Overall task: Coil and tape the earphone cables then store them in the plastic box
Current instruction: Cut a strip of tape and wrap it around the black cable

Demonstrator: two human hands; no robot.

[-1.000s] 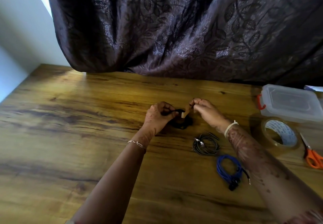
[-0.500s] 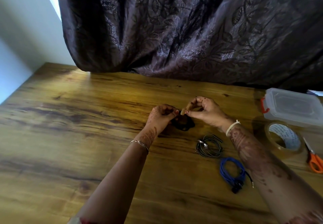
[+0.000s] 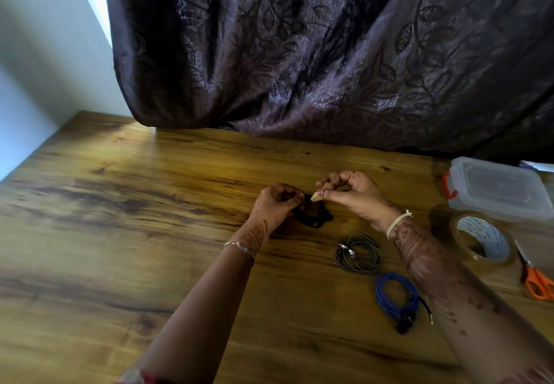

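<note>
As L hand (image 3: 277,202) pinches coil (image 3: 314,218), R (image 3: 353,193): tape (image 3: 316,197).

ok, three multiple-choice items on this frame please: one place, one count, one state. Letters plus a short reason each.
1. Where does the blue coil lie?
A) on the floor
B) on the table by the right forearm
C) on a chair

2. How many cable coils are in view?
A) one
B) two
C) three

3. How is the plastic box?
A) lid on
B) lid off
C) tipped on its side

1 B: it lies on the wood beside that forearm.
2 C: a black coil gripped by the left hand, while the right hand pinches a tape piece; a grey coil and the blue one on the table.
3 A: the clear lid sits on it, red latch at its end.
</note>
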